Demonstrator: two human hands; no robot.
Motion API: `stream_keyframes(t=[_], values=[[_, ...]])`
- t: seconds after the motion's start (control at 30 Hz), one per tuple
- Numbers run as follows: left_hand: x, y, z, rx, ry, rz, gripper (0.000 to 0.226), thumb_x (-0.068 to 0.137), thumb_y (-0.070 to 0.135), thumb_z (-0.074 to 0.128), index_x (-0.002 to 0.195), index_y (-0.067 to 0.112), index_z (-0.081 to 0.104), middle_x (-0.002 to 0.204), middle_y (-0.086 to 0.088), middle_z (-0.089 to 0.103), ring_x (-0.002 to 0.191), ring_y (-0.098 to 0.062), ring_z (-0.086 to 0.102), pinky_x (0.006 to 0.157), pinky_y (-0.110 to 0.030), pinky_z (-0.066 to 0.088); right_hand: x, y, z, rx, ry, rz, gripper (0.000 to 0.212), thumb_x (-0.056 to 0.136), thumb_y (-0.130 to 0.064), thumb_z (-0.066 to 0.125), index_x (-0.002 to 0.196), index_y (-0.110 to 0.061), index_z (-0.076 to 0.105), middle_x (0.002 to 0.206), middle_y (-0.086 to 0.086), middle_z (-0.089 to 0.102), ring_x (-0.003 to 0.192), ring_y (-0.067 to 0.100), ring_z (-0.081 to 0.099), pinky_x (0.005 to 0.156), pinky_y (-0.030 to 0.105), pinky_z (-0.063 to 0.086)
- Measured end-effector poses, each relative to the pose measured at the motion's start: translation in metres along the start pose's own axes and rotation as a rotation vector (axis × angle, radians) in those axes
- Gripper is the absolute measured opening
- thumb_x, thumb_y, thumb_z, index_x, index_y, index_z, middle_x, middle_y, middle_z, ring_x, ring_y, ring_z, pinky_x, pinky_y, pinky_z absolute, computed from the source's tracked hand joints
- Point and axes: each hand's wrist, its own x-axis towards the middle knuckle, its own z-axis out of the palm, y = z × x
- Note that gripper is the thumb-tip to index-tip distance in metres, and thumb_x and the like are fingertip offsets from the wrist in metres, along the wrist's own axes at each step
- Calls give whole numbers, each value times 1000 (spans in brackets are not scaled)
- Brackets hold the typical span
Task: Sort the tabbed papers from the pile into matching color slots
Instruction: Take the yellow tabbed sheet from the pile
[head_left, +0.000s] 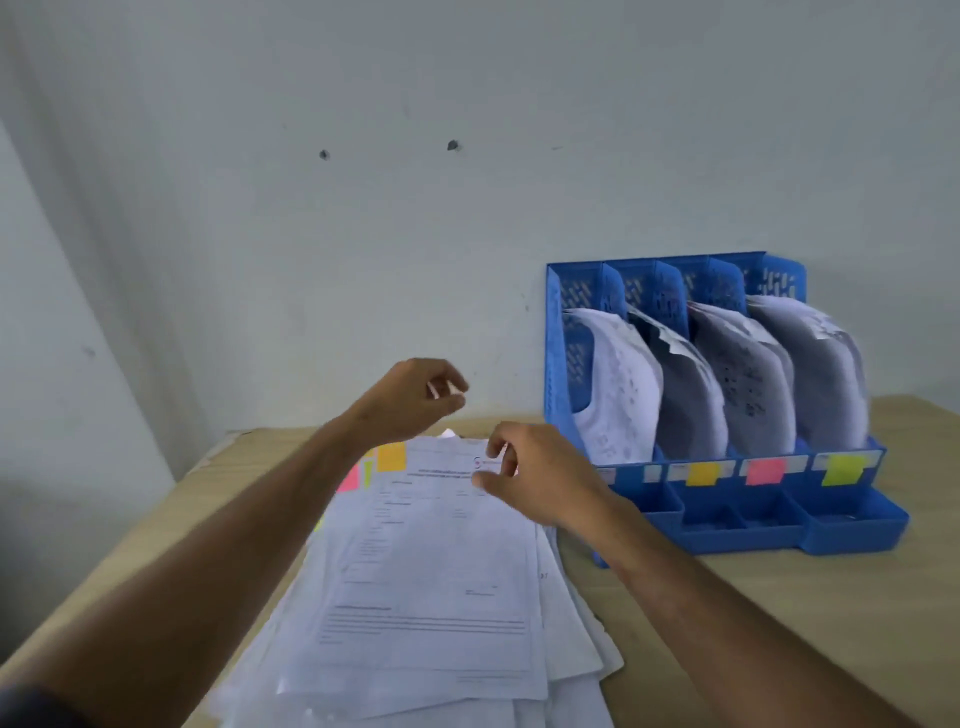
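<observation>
Reaching: right grip (524, 478) curled, fingertips on top sheet (431, 545) of pile (571, 623), pinch unclear; left grip (415, 397) loosely curled above, holding nothing. Lift one sheet only, check tab colour (390, 458), match slot in organiser (852, 525) to the right.

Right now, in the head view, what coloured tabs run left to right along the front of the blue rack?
On the rack: orange tab → pink tab → yellow tab. The leftmost slot's label shows no clear colour.

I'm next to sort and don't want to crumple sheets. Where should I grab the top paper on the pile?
Probably the far right corner of the top paper, coming from the right, where the right hand hovers. That corner lies bare, while the orange tab marks the far left corner.
</observation>
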Motion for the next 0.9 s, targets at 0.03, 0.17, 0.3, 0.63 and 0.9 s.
stream_keyframes(t=[0.03,0.17,0.3,0.63,0.9], values=[[-7,-17,-6,39,-80,-57,11,89,21,76,96,29,72,82,9,69,63,1,56,70,-23,46,6,-1,9,-37,-72,10,41,87,-53,73,116,-26,60,104,-7,67,94,14,61,80,35,53],[-35,-70,-14,179,-328,-292,50,79,21,87,122,30,64,108,10,62,88,-3,58,84,-27,47,33,8,40,-272,-169,12,83,77,-62,78,143,-24,44,140,0,51,128,25,43,100,44,42],[-51,-93,-4,186,-313,-346,89,71,27,93,148,25,48,130,6,51,120,-21,51,103,-39,45,53,19,51,-316,-197,60,92,68,-68,80,138,-20,44,138,2,47,129,27,38,99,46,38],[-51,-95,10,169,-54,-208,32,76,23,87,96,31,64,100,15,57,95,-15,57,78,-31,46,60,28,54,-266,-26,-20,28,90,-20,73,115,-16,60,115,3,61,106,23,59,89,38,50],[-49,-89,-1,-48,-1,-240,11,87,17,77,80,24,72,75,2,72,63,-11,60,65,-31,50,61,35,49,-215,139,-20,27,99,-26,59,80,-12,70,75,-2,69,69,19,65,72,41,57]])
